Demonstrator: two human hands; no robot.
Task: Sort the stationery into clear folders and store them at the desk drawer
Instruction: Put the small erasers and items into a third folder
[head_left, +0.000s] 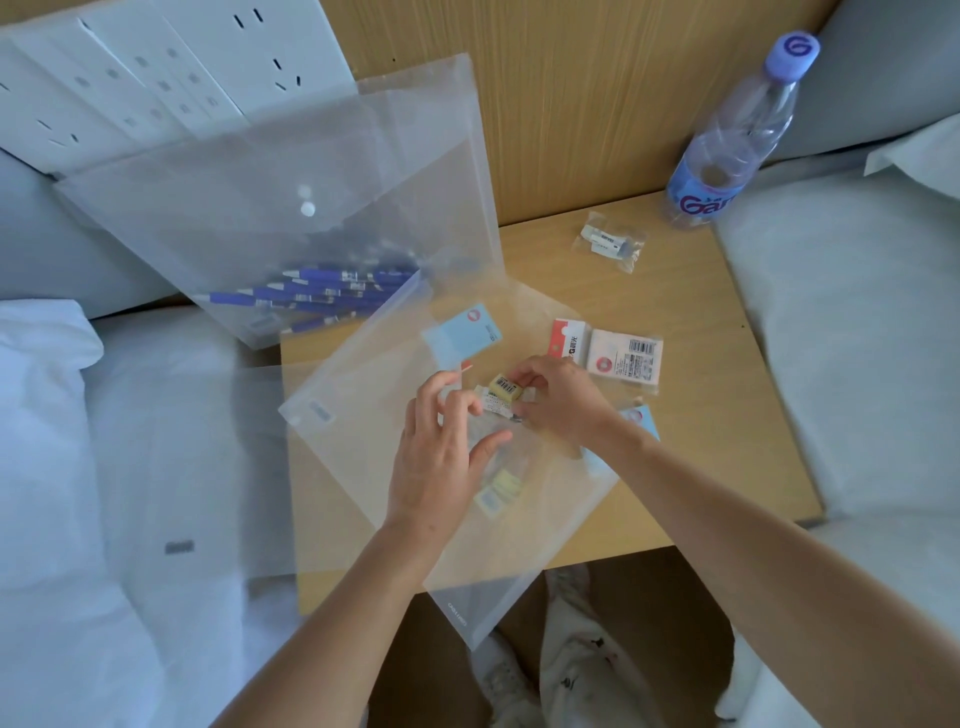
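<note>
A clear folder (363, 395) lies slantwise across the small wooden desk (691, 415). My left hand (441, 447) rests on it, fingers curled and pinching the plastic near its opening. My right hand (556, 400) pinches a small yellow eraser (505, 387) over that opening. More yellow erasers (501, 488) show through the plastic, inside the folder. A second clear folder (249, 208) with a snap button leans at the back left, holding several blue pens (322, 296). A blue sticky-note pad (462, 332) lies by the folder's upper edge.
Red-and-white packets (605, 353) lie right of my hands, and a small clear bag of bits (610, 241) sits further back. A water bottle (737, 135) stands at the back right. White bedding (78, 467) flanks the desk on both sides. White boxes (156, 78) are stacked at the back left.
</note>
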